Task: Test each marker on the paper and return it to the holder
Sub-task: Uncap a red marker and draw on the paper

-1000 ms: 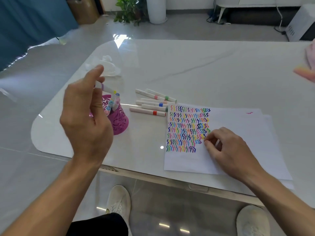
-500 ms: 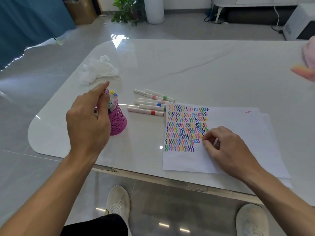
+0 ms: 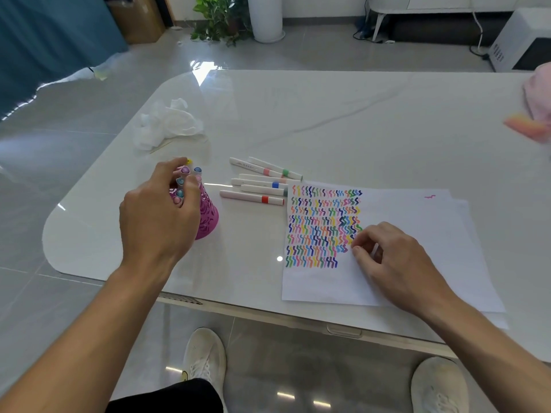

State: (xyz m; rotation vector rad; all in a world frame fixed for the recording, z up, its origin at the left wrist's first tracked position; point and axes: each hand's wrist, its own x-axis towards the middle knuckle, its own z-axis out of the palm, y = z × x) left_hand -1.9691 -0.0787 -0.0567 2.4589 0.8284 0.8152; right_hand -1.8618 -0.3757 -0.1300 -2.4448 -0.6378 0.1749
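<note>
Hiding the nine-o'clock wall of the holder (image 3: 208, 216) behind the left hand (image 3: 158, 216). Leaving unclear, at the fingers (image 3: 179, 162): pinching the purple-capped marker (image 3: 185, 169) or merely touching it. Burying the standing markers' barrels inside the holder, showing caps only. Covering all but a sliver of a white thing (image 3: 375, 251) inside the right hand (image 3: 396, 263), pinching it; too little showing for naming. Masking the paper (image 3: 402, 210) toward five o'clock under that hand and forearm. Blurring an orange-pink thing (image 3: 526, 128) at two o'clock on the desk (image 3: 328, 114); cutting a pale pink thing (image 3: 539, 96) off at the right edge. Shrinking the print on the loose markers (image 3: 262, 186) beyond reading. Cropping the right shoe (image 3: 438, 386) at the bottom edge.
</note>
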